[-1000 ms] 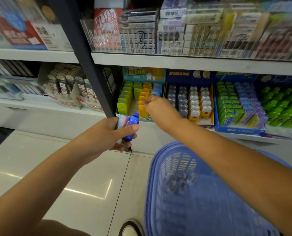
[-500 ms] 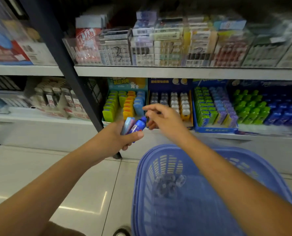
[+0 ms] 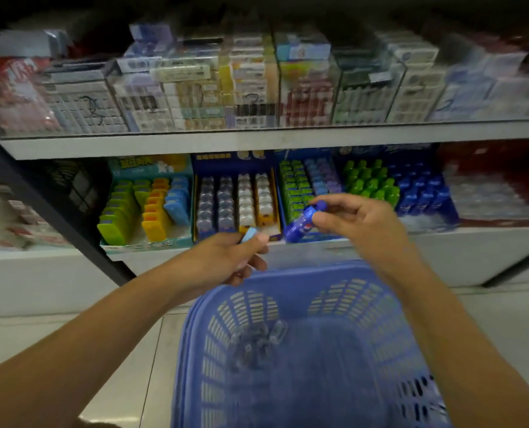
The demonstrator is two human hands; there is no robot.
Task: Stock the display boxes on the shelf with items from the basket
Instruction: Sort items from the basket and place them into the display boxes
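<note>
Blue bottle [image 3: 302,223] pinched in the right hand [image 3: 359,223], up in front of the lower shelf [image 3: 473,242].
Left hand [image 3: 223,257] curls round a pale blue piece [image 3: 250,234] above the basket [image 3: 288,273]. Best carry the bottle right to the box of matching blue bottles [image 3: 420,193], cap up, and seat it in a row.

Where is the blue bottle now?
Head view, just right of centre: the right hand pinches the blue bottle in front of the lower shelf, above the basket.
</note>
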